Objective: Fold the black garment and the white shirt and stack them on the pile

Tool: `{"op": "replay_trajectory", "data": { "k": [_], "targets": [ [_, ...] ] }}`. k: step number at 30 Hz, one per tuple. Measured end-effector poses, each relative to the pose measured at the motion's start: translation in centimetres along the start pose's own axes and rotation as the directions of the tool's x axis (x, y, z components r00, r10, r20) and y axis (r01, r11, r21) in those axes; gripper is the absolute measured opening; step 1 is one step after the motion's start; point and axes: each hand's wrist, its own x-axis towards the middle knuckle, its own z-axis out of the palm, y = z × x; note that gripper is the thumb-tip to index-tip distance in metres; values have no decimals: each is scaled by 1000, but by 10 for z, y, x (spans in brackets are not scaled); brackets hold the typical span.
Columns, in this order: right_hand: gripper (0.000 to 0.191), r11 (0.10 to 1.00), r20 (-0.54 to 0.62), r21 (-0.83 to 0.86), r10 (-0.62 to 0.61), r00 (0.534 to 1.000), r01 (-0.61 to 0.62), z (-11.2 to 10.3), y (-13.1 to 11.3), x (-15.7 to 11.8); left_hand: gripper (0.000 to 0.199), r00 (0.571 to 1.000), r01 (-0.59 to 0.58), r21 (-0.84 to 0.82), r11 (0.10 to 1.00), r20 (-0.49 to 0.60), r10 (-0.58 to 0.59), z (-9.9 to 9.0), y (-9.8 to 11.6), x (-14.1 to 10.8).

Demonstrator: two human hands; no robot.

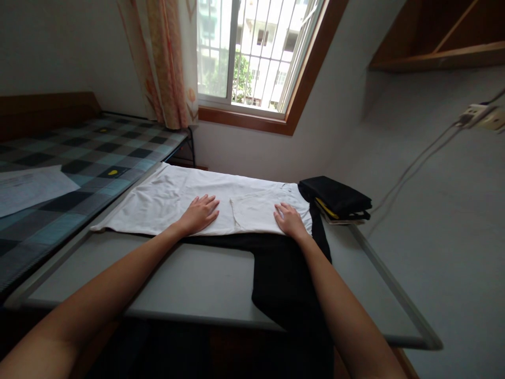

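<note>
Fingers [211, 206] of the left hand [195, 217] and right hand [291, 221] lie flat, loosely spread, on the white garment [254, 197] at the frame's centre; print on the paper sheet [37, 187], far left, is illegible.

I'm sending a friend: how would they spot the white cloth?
Below the window is a pale table. Across its far side lies the white cloth, under the left hand and right hand. Its white stands out against the adjoining black fabric.
</note>
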Motion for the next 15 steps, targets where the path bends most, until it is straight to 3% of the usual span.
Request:
{"op": "replay_trajectory", "data": {
  "k": [9,12,15],
  "targets": [
    [42,1000,-38,20,-9,999,10,6,4,1,53,1000,-13,-18,1000,-2,13,1,1,-1],
    [42,999,-42,32,-11,999,12,7,6,2,47,999,-29,-63,998,-47,26,0,1,-1],
    [41,999,-57,51,-5,998,8,8,7,2,35,987,-80,-212,974,-156,47,-13,7,0]
  ]
}}
